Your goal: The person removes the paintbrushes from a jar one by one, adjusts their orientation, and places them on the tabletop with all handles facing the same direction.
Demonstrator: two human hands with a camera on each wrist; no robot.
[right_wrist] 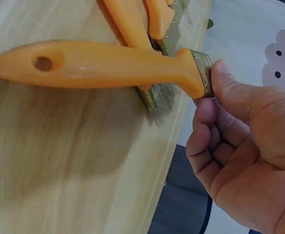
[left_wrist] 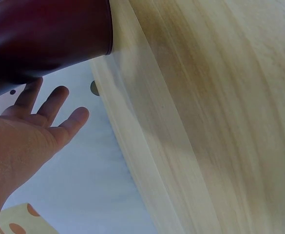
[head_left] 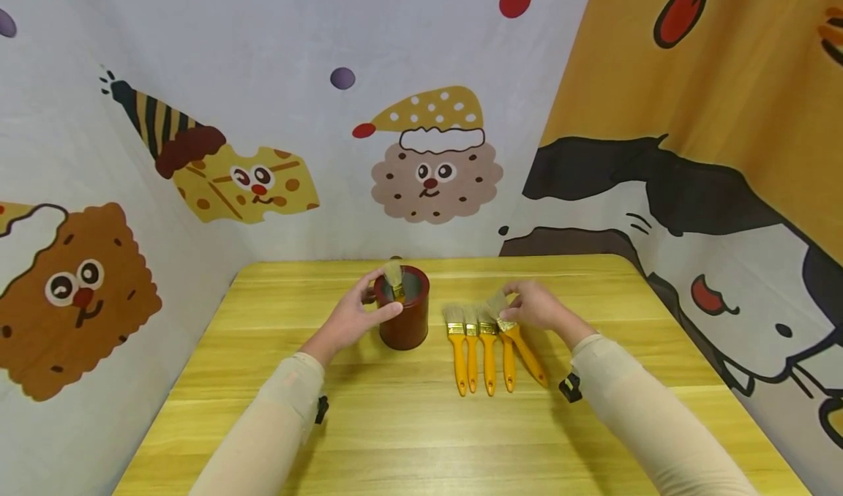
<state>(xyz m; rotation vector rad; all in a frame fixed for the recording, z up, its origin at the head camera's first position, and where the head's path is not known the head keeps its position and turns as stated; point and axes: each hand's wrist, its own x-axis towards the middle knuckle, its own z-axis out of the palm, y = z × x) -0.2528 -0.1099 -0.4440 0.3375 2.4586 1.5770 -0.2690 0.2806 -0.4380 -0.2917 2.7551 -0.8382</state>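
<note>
Just right of the frame's centre in the head view, the right hand (head_left: 536, 307) pinches a yellow-handled paintbrush (head_left: 523, 346) at its metal ferrule; the right wrist view shows the thumb and curled fingers (right_wrist: 208, 146) clamped on that ferrule, with the orange-yellow handle (right_wrist: 93, 64) reaching to the left of the frame, its tip pierced by a hanging hole, and lifted over the brush beside it. This held brush lies slanted, its handle pointing toward the lower right, at the right end of a row of four more brushes (head_left: 476, 346) that lie side by side on the table, bristles toward the back wall and handles toward the person. Left of that row, near the middle of the frame, stands a dark red round cup (head_left: 404, 314) with one brush (head_left: 394, 276) upright inside it, bristles up. The left hand (head_left: 352, 319) rests against the cup's left side, thumb at the rim and fingers around the wall; in the left wrist view its fingers (left_wrist: 52, 105) look fairly straight beside the cup's dark wall (left_wrist: 45, 36), so how firmly it grips cannot be told. The two hands are apart, with the cup and the row of brushes between them. All of this sits on a yellow wooden table (head_left: 408, 437), which is enclosed by cloth walls (head_left: 421, 115) printed with cartoon biscuit figures.
</note>
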